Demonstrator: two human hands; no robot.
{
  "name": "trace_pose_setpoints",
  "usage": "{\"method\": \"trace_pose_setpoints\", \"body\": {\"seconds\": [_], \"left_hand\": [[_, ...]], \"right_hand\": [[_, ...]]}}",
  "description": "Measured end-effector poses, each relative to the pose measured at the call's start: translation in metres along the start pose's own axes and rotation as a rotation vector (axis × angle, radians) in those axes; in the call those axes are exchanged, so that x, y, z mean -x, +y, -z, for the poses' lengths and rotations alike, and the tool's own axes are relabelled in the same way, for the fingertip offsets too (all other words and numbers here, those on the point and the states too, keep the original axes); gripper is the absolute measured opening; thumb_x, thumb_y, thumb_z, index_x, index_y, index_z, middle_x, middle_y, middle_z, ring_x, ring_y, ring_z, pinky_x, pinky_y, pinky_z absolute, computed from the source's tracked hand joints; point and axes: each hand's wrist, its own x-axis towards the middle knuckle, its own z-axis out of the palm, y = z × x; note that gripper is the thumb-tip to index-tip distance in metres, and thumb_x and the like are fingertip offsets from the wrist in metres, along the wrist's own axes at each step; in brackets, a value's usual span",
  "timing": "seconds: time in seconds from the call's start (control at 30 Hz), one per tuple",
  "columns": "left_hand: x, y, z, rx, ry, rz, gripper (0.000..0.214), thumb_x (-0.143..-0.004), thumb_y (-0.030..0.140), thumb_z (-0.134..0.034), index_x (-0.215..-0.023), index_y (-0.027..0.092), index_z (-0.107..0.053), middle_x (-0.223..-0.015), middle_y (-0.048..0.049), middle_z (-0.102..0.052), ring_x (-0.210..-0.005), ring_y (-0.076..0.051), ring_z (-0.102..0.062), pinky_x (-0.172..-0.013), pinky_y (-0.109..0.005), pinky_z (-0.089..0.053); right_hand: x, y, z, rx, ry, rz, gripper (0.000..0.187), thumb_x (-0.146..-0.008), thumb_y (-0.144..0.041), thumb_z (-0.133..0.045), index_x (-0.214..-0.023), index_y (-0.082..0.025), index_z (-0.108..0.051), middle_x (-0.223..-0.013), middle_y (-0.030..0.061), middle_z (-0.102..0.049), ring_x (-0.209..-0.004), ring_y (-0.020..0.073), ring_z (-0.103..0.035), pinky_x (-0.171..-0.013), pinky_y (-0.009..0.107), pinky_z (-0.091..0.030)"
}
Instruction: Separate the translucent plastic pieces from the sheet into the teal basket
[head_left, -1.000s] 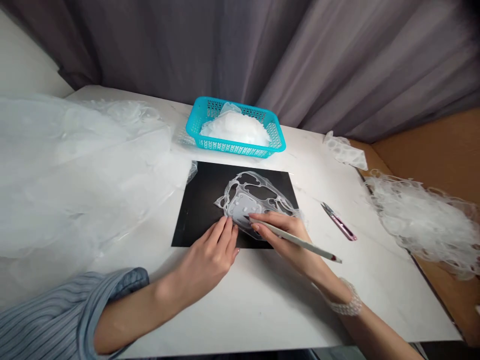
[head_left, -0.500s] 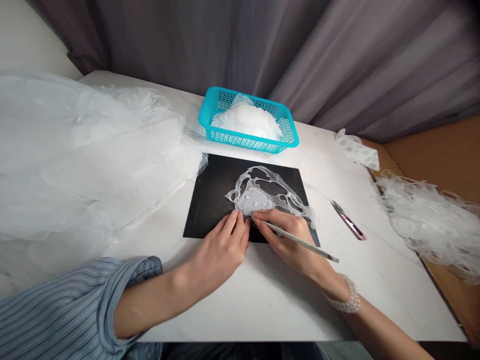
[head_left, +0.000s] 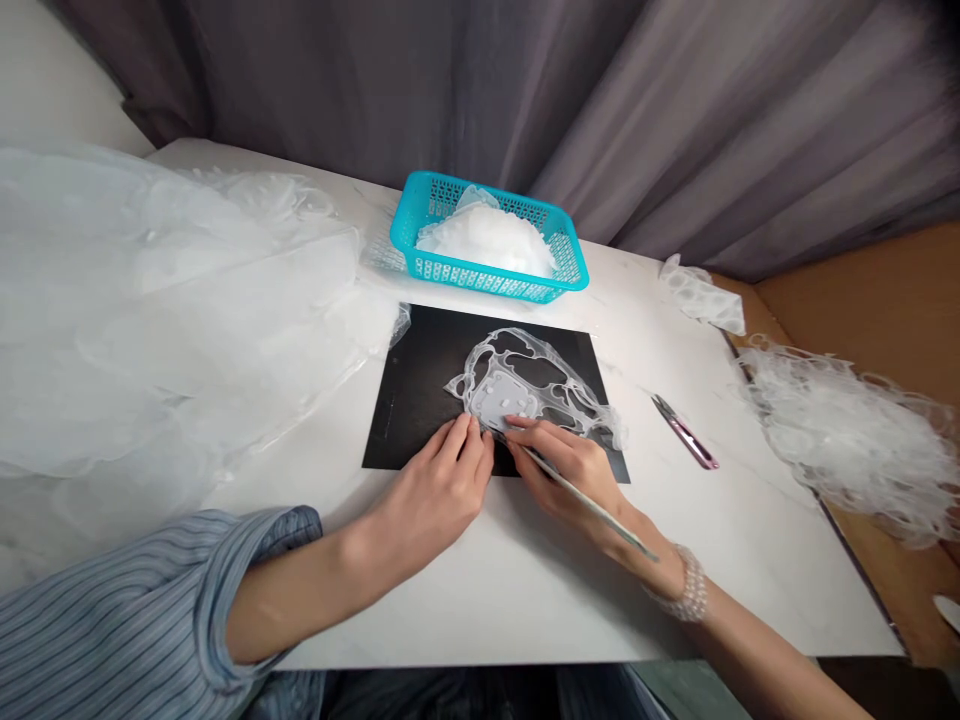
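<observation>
A sheer white fabric piece [head_left: 506, 398] with cut-out openings lies on a black sheet [head_left: 420, 400]. Its whiter patch carries small raised dots. My left hand [head_left: 442, 480] has its fingers pressed together at the fabric's near edge, holding it there. In my right hand [head_left: 574, 475] is a slim grey pen-like tool [head_left: 592, 505], gripped like a pencil. The tool's tip meets the fabric edge close to my left fingertips, and my fingers partly hide it. Right of the black sheet rest thread snips [head_left: 684, 432] with pinkish handles.
A turquoise basket [head_left: 487, 284] holding white fabric pieces stands behind the sheet. Heaped sheer white fabric [head_left: 165, 320] covers the table's left side. A tangle of white scraps [head_left: 847, 440] hangs over a cardboard box at right, with another scrap [head_left: 701, 292] farther back.
The tool's rear end has swung toward me and left, its angle now steeper. My left hand keeps its place on the fabric. The whole view has shifted slightly.
</observation>
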Motion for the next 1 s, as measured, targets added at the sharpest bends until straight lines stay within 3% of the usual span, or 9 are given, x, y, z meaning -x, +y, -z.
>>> {"method": "trace_pose_setpoints", "body": {"seconds": [0.17, 0.33, 0.47, 0.63, 0.8, 0.9, 1.0], "left_hand": [[0.0, -0.001, 0.0, 0.036, -0.003, 0.003, 0.041, -0.094, 0.014, -0.047, -0.132, 0.0, -0.056, -0.127, -0.0217, -0.064, -0.124, -0.034, -0.057, -0.105, -0.042, -0.047], [-0.002, 0.0, 0.0, 0.07, -0.028, 0.024, 0.043, -0.095, 0.013, -0.044, -0.134, -0.001, -0.055, -0.128, -0.0216, -0.061, -0.123, -0.033, -0.055, -0.104, -0.044, -0.046], [-0.003, 0.0, -0.001, 0.108, -0.039, 0.051, 0.037, -0.096, 0.015, -0.045, -0.126, 0.004, -0.062, -0.126, -0.0186, -0.063, -0.123, -0.033, -0.055, -0.104, -0.045, -0.044], [-0.001, 0.002, -0.006, 0.13, -0.006, 0.091, 0.036, -0.097, 0.018, -0.045, -0.125, 0.006, -0.064, -0.129, -0.0179, -0.063, -0.123, -0.03, -0.055, -0.106, -0.044, -0.042], [0.0, 0.004, -0.007, 0.114, -0.001, 0.111, 0.037, -0.094, 0.016, -0.047, -0.124, 0.003, -0.064, -0.134, -0.0216, -0.061, -0.124, -0.031, -0.056, -0.105, -0.044, -0.042], [-0.002, 0.004, -0.005, 0.082, -0.024, 0.078, 0.04, -0.092, 0.015, -0.048, -0.126, 0.0, -0.063, -0.13, -0.0236, -0.063, -0.122, -0.034, -0.057, -0.102, -0.044, -0.046], [-0.005, 0.004, -0.001, 0.052, -0.059, 0.057, 0.043, -0.091, 0.014, -0.05, -0.13, -0.002, -0.06, -0.128, -0.0248, -0.064, -0.123, -0.035, -0.057, -0.096, -0.042, -0.049]], "right_hand": [[-0.001, 0.002, -0.001, 0.015, -0.026, -0.001, 0.018, -0.095, -0.01, -0.05, -0.095, -0.016, -0.067, -0.094, 0.0129, -0.076, -0.098, 0.0232, -0.074, -0.088, 0.036, -0.062], [0.0, 0.001, -0.002, 0.044, -0.041, -0.025, 0.019, -0.096, -0.013, -0.049, -0.093, -0.017, -0.067, -0.093, 0.0118, -0.075, -0.094, 0.0233, -0.074, -0.082, 0.037, -0.063], [-0.001, -0.001, -0.003, 0.112, -0.111, 0.065, 0.022, -0.097, -0.01, -0.045, -0.098, -0.014, -0.066, -0.098, 0.0154, -0.072, -0.092, 0.024, -0.071, -0.078, 0.038, -0.063], [-0.003, 0.002, -0.006, 0.168, -0.182, 0.133, 0.03, -0.099, -0.01, -0.04, -0.119, -0.011, -0.062, -0.126, 0.0213, -0.065, -0.12, 0.0297, -0.061, -0.096, 0.049, -0.057], [-0.009, 0.004, -0.001, 0.201, -0.264, 0.159, 0.033, -0.099, -0.012, -0.04, -0.122, -0.009, -0.064, -0.124, 0.0228, -0.066, -0.121, 0.0329, -0.059, -0.095, 0.052, -0.056], [-0.017, 0.002, 0.001, 0.074, -0.274, 0.168, 0.032, -0.1, -0.013, -0.04, -0.121, -0.009, -0.064, -0.119, 0.0209, -0.069, -0.116, 0.0309, -0.062, -0.093, 0.051, -0.056], [-0.031, 0.009, 0.005, -0.217, -0.224, 0.003, 0.032, -0.1, -0.014, -0.042, -0.12, -0.018, -0.067, -0.111, 0.0115, -0.074, -0.102, 0.0218, -0.07, -0.09, 0.041, -0.059]]}}
